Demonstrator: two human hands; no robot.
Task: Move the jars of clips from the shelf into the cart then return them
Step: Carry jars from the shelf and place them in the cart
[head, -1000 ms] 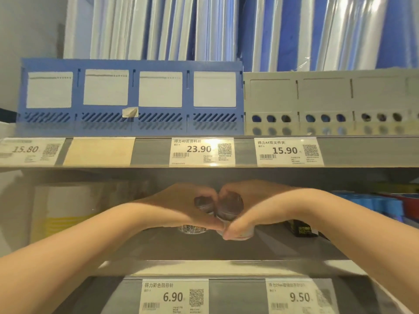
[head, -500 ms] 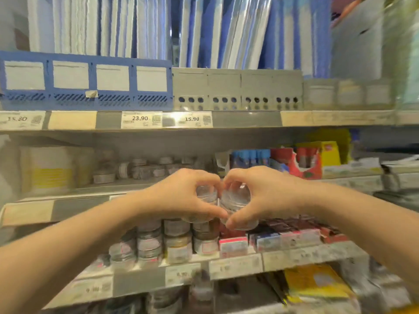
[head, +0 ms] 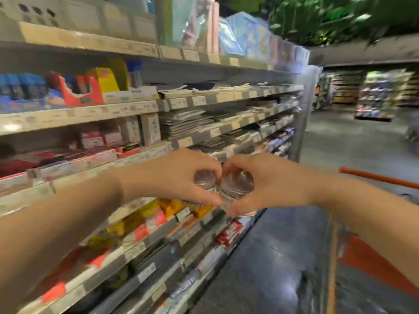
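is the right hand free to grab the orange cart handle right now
Probably not: the right hand grips a clear round jar, though nothing stands between it and the orange cart handle.

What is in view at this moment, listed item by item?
left jar of clips: one, clear with silvery top, centre, held in the air
right jar of clips: one, clear with silvery top, centre, right beside the other jar
cart: one, orange, right edge, partly in view
shelves: several tiers, grey with pale price tags, left side, stocked with goods
display box: one, red, upper shelf at left
floor: dark grey, lower centre
foliage: green, blurred, top right
left hand: one, bare, grips the left jar
right hand: one, bare, grips the right jar
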